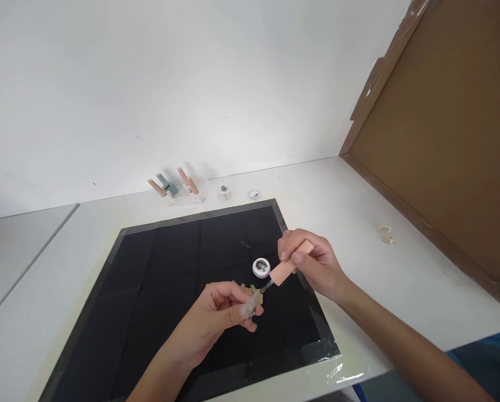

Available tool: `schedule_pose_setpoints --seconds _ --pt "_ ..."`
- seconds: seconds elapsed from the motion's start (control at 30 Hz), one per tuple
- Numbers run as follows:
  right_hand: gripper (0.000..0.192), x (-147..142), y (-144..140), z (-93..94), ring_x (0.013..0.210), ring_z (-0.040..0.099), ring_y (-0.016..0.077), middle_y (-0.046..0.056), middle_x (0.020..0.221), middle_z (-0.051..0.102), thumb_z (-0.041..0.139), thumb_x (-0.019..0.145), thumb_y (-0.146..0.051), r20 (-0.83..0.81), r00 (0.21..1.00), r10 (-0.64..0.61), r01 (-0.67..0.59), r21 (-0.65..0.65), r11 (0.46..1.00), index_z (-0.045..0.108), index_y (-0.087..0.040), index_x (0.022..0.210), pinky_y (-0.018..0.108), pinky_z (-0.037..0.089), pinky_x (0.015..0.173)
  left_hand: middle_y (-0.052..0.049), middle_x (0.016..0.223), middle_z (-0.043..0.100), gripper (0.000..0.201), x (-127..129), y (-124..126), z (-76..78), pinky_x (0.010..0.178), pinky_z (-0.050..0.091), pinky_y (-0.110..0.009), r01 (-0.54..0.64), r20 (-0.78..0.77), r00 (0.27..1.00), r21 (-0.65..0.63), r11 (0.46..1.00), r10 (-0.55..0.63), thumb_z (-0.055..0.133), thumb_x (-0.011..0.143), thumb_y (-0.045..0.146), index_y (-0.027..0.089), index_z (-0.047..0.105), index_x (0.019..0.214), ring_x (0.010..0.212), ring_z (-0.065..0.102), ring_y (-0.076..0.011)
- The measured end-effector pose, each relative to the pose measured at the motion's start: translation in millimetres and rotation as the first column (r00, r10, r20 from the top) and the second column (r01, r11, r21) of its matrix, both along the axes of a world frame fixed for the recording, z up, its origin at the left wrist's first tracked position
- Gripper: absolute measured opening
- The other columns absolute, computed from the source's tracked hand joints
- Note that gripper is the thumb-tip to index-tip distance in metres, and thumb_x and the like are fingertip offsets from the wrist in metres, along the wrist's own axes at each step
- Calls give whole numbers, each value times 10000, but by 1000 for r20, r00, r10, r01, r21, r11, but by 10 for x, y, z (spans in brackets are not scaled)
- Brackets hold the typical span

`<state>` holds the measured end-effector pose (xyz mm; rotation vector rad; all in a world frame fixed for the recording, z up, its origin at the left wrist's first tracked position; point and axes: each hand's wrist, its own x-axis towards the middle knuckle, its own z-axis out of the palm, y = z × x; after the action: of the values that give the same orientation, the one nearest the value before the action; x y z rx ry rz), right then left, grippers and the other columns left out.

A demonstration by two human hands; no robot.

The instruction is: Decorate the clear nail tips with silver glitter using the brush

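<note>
My left hand (220, 312) is closed, pinching a long, greyish false nail (250, 306) between thumb and fingers above the black mat (170, 279). My right hand (312, 259) grips the peach cap of a nail polish brush (283, 272). The brush's dark tip points down to the left and meets or nearly meets the false nail; exact contact is hard to tell. Just beyond the fingertips lies a small round white pot (261, 268) with dark contents. Partly hidden behind my left hand is a tan piece (259, 297) with greyish nail-like shapes along it.
Along the wall stand several nail polish bottles (194, 190), a small white container (224, 192) and a little round dish (254, 194). Two small cream round pieces (386, 234) lie at the right. A tall cardboard panel (442, 139) rises beyond them. Tape edges the mat.
</note>
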<state>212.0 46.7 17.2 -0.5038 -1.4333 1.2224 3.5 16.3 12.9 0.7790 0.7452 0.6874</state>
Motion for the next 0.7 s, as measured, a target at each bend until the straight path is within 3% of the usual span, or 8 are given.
schedule_pose_setpoints --seconds 0.13,0.47,0.57,0.7 --pt "134 -6 -26 23 592 467 116 8 704 545 554 894 -280 56 998 25 -29 78 997 629 -193 825 246 367 525 -29 720 722 93 -8 6 -3 589 531 -192 0 22 1000 -35 999 1 787 691 223 143 739 682 548 591 -66" --pt "119 -18 -53 56 600 503 102 -7 698 536 522 909 -232 44 994 -102 92 178 980 606 -192 835 233 418 545 -44 723 717 87 -16 15 -26 568 531 -177 -5 129 991 -116 993 20 762 724 194 117 723 711 531 579 -56" --pt "85 -38 -98 89 630 527 111 6 731 560 521 899 -197 83 984 -159 127 304 944 606 -190 898 241 447 554 -48 720 714 90 -18 15 -24 554 537 -172 -18 145 989 -148 989 39 745 742 184 105 717 710 529 574 -56" --pt "80 -89 -139 113 630 547 111 16 718 582 539 870 -166 124 967 -222 133 498 857 600 -162 921 231 471 542 -45 703 702 83 -26 15 -48 534 541 -164 -22 158 986 -178 984 50 747 736 165 92 718 710 513 559 -49"
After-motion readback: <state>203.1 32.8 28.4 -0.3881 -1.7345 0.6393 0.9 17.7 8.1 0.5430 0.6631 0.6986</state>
